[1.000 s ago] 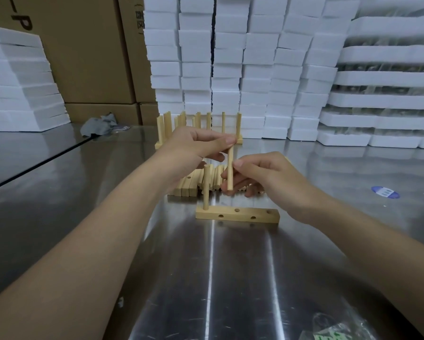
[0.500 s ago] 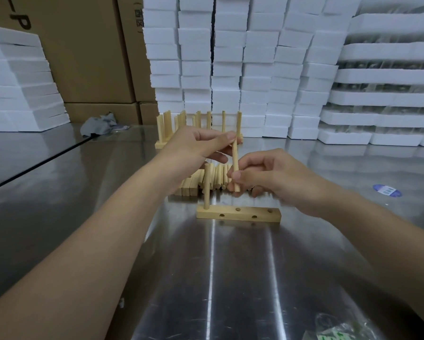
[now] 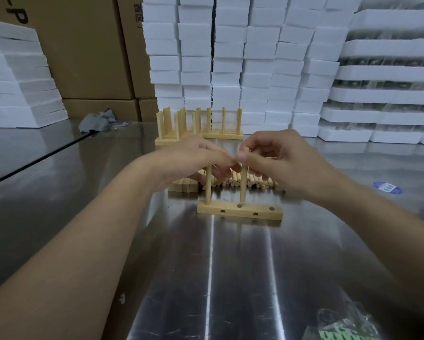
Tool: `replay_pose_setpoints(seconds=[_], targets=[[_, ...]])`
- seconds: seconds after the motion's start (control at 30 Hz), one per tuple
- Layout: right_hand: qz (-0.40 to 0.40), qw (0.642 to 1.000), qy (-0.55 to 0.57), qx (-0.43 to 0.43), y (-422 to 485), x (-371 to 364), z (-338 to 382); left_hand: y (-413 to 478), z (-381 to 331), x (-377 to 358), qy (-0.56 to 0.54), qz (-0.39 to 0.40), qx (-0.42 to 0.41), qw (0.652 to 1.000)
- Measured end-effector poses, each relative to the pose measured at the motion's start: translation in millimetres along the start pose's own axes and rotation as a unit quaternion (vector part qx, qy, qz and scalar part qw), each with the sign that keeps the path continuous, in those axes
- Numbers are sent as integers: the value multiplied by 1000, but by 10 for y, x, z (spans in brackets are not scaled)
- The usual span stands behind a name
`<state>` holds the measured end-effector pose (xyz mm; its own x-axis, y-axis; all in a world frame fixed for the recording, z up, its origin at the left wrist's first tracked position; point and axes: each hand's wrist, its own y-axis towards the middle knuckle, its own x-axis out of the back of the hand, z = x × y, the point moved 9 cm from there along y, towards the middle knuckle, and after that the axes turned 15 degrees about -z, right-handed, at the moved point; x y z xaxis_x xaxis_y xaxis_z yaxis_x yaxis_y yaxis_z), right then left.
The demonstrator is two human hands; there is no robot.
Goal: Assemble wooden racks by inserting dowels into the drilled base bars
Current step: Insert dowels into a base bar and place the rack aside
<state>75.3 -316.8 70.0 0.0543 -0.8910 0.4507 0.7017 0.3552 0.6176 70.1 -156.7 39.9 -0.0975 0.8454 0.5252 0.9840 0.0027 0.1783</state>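
Right hand [image 3: 279,160] pinches the top of a smooth, round, pale-wood dowel [image 3: 242,187]. It holds the dowel upright with its foot at a middle hole of the base bar [image 3: 240,212], a squared pale block lying on the glossy steel table [image 3: 230,278]; whether the foot is seated is unclear. Left hand [image 3: 193,158] curls over the top of the standing dowel [image 3: 208,190] in the bar's left end hole, its grasp hidden. Loose dowels [image 3: 260,184] lie behind, partly covered.
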Motion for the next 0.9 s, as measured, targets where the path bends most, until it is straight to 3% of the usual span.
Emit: replay_pose_setpoints(seconds=[0.17, 0.4, 0.6, 0.77, 0.9], targets=[[25, 999, -31, 29, -24, -65, -5, 20, -16, -108, -66, -2, 19, 998], [39, 998, -22, 54, -36, -91, 45, -50, -104, -206, -46, 32, -10, 998], [35, 999, 10, 33, -25, -81, 23, -94, -97, -278, -104, 78, 15, 991], [109, 994, -12, 6, -73, -147, -8, -147, -107, -344, -134, 112, 30, 984], [113, 993, -32, 8, -88, -167, 6, -195, -30, -381, -176, 140, 72, 972]])
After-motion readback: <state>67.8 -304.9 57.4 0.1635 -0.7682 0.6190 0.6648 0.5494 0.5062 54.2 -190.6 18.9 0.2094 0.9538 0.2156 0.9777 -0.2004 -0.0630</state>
